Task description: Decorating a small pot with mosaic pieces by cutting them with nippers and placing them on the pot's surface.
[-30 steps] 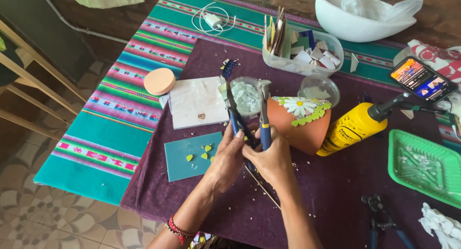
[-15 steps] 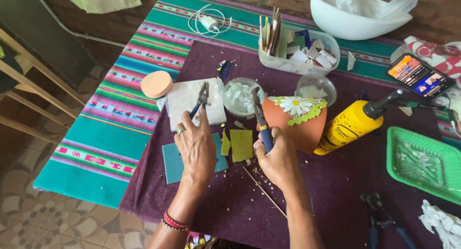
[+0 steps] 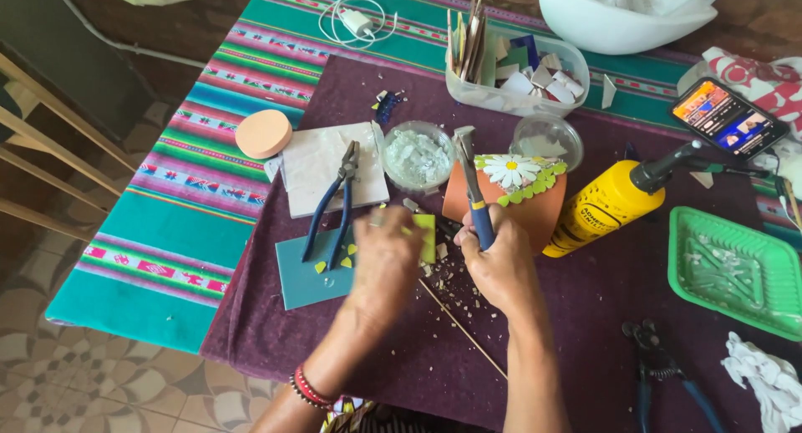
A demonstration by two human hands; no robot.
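Note:
My left hand [image 3: 383, 264] is blurred by motion, and its fingers are on a yellow-green tile piece [image 3: 427, 236] above the purple cloth [image 3: 585, 316]. My right hand [image 3: 504, 268] grips blue-handled nippers [image 3: 469, 178] that point up and away, in front of a terracotta pot [image 3: 535, 211] with a daisy mosaic. Blue-handled pliers [image 3: 337, 206] lie loose across a white tile [image 3: 316, 165] and a teal tile [image 3: 302, 281], just left of my left hand. Small yellow-green chips lie on the teal tile. Crumbs of tile are scattered under my hands.
A glass bowl of shards [image 3: 416, 157], a plastic tub of tile pieces [image 3: 518, 73] and a yellow glue bottle [image 3: 608, 206] stand behind. A green tray [image 3: 735, 270], a phone [image 3: 727, 115], more pliers [image 3: 662, 374] and a white cloth [image 3: 767, 383] are at the right. A skewer [image 3: 464, 330] lies near me.
My left hand has let go of the blue-handled pliers, which now lie on the tiles, and has moved right to the yellow-green tile piece. My right hand still holds the nippers.

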